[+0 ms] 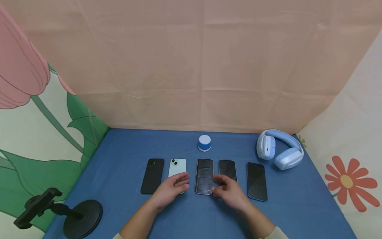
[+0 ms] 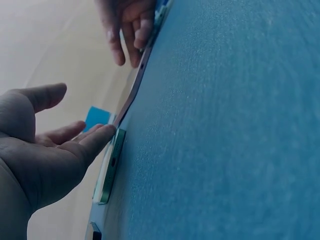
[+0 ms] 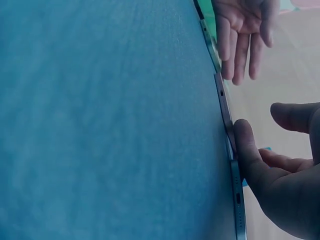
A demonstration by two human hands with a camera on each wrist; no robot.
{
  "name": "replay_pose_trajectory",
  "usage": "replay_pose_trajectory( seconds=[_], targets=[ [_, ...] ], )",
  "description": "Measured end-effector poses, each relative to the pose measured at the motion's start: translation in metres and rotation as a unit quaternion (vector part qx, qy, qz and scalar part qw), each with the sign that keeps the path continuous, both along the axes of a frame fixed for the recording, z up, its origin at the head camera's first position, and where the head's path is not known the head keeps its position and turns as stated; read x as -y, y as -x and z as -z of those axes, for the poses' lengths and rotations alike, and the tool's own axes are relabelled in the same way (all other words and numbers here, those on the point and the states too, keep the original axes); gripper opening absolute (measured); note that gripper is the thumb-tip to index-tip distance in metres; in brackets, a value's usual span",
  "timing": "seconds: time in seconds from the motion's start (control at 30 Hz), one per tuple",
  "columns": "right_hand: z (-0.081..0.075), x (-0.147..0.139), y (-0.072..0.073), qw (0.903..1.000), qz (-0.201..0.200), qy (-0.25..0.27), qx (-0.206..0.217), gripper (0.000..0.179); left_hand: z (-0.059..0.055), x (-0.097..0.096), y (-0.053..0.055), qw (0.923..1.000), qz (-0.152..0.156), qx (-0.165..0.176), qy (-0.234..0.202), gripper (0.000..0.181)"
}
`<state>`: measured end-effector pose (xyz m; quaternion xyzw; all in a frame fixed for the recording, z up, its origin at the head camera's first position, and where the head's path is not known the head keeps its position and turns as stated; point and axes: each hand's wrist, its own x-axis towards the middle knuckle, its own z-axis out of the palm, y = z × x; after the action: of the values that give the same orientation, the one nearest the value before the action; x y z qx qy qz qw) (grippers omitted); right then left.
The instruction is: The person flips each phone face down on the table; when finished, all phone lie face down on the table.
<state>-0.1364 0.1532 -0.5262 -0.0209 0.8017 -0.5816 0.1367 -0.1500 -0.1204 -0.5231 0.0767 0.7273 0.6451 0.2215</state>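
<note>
Five smartphones lie in a row on the blue tabletop. My left hand (image 1: pixel 170 190) hovers over the lower part of the pale phone (image 1: pixel 177 166), fingers extended and holding nothing. That phone's green edge (image 2: pixel 114 167) shows below the fingers in the left wrist view. My right hand (image 1: pixel 229 192) is between the middle dark-screened phone (image 1: pixel 204 176) and a smaller dark phone (image 1: pixel 228 168), partly covering the latter. Its fingertips are at the middle phone's right edge; contact is unclear. In the right wrist view, the thumb stands apart from the fingers (image 3: pixel 245 137).
A black phone (image 1: pixel 153 176) lies at the row's left end, another dark phone (image 1: pixel 257 181) at its right end. Behind them stand a small blue-and-white round container (image 1: pixel 204 143) and light-blue headphones (image 1: pixel 283 141). A black phone stand (image 1: pixel 83 219) is at front left.
</note>
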Motion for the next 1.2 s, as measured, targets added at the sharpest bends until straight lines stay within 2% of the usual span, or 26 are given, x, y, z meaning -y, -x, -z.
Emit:
replay_pose_trajectory(
  seconds=[0.33, 0.73, 1.2],
  targets=[
    [-0.002, -0.001, -0.001, 1.0000, 0.001, -0.001, 0.000, 0.054, 0.003, -0.014, -0.002, 0.9998, -0.001, -0.003, 0.021, 0.062],
    [0.002, -0.004, 0.001, 0.9999, -0.003, 0.007, 0.012, 0.056, 0.004, -0.025, 0.000, 1.0000, 0.009, 0.001, -0.002, 0.062],
    [0.001, -0.005, 0.004, 0.9994, -0.008, 0.029, 0.018, 0.053, 0.005, -0.028, 0.003, 0.9998, 0.020, 0.005, -0.008, 0.061]
  ],
)
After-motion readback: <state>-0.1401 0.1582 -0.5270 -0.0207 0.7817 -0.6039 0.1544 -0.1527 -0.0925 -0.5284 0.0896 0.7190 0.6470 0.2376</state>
